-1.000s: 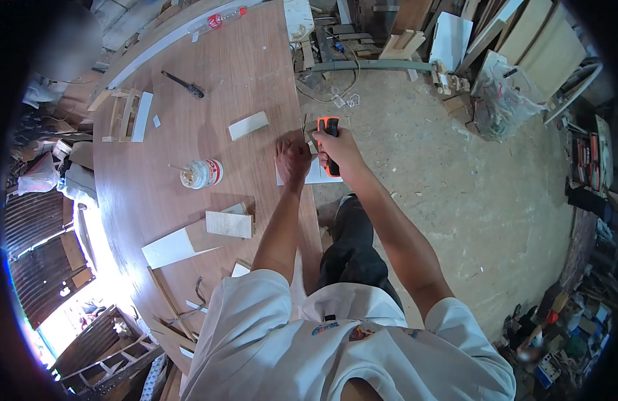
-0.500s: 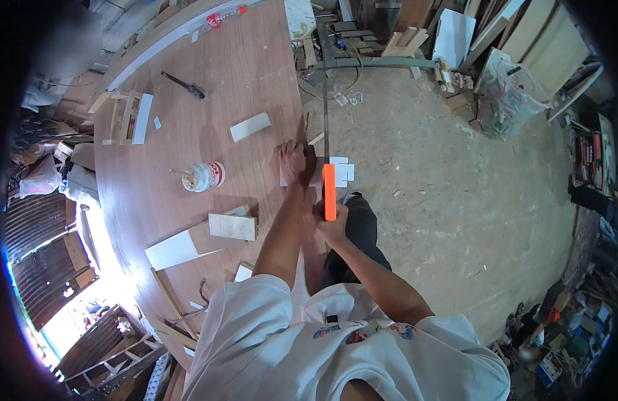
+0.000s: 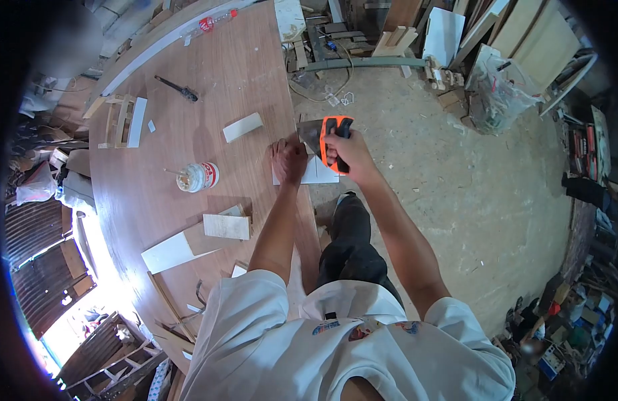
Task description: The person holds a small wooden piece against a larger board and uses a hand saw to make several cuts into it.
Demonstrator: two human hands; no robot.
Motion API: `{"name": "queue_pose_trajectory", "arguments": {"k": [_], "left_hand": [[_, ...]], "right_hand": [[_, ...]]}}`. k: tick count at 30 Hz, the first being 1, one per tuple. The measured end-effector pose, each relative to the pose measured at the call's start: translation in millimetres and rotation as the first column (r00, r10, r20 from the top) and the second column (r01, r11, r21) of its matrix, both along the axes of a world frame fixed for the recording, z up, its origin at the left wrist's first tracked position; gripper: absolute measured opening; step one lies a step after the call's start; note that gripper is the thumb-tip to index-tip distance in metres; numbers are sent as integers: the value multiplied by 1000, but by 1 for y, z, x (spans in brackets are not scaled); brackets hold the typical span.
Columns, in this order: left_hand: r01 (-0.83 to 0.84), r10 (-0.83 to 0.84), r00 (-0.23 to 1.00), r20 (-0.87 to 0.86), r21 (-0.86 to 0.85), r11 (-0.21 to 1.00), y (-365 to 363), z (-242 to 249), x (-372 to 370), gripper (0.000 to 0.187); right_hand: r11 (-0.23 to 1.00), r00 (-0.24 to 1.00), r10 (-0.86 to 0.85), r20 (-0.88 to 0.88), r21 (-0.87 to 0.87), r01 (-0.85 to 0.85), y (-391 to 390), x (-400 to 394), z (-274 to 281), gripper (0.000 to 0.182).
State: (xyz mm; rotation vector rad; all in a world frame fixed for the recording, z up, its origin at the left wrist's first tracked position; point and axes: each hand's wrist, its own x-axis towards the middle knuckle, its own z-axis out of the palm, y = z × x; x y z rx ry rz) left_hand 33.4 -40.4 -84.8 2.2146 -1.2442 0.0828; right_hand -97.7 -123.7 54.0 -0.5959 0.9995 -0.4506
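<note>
My right hand [image 3: 346,152] is closed around the orange and black handle of a handsaw [image 3: 329,123]. Its grey blade points left, toward the table edge. My left hand [image 3: 288,162], with curled fingers, presses a white board [image 3: 320,172] down at the edge of the wooden table [image 3: 249,73]. The right end of that board juts out past the edge over the floor, just below the saw. Part of the board is hidden under my left hand, and the saw handle overlaps its outer end.
A small white block [image 3: 243,127], a labelled jar [image 3: 203,176] with a stick in it, and white offcuts [image 3: 227,226] lie on the table. Farther off are a dark tool [image 3: 177,88] and a plastic bottle [image 3: 209,25]. Right of the table, a plastic bag [image 3: 499,93] stands on the floor.
My right hand has moved up and to the right with the handsaw. The blade, upright in view before, now points left, and the handle shows its side. My left hand stays on the board.
</note>
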Motion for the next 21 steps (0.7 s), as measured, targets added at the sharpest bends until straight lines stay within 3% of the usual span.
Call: {"name": "queue_pose_trajectory", "arguments": {"k": [4,5,7,10,11,12,14,18,21], "left_hand": [[-31,33,999,-40,47,998,1,10,-2,14],[-22,23,999,-25,47,999,2,16,-3,15],[-13,13,1000,-9,47,999,1,18,-2,15],[-25,25,1000,1,88,996,1,9,-2,16],[-27,25,1000,16,74,997,1,7,-1,16],[-29,27,999,31,60,998,0,10,-1,16],[-34,32,999,27,75,997,-1,12,0,17],[-33,32,999,24,58,998,0,4,-1,21],[-15,13,999,50,42,999,0,1,0,21]], "right_hand": [[986,986,-160,51,46,158,12,-11,-2,17],[988,986,-148,77,-42,152,26,-18,-8,17],[974,987,-119,-105,-207,95,63,-31,-25,17],[889,984,-177,-34,-434,145,132,-55,-89,16],[848,959,-131,-253,-529,-24,143,-62,-73,15],[735,948,-181,-261,-677,-46,151,-62,-70,15],[770,936,-277,-218,-633,81,165,-59,-66,16],[772,931,-300,-207,-626,110,157,-67,-45,16],[751,878,-347,-329,-658,51,133,-87,-33,17]]}}
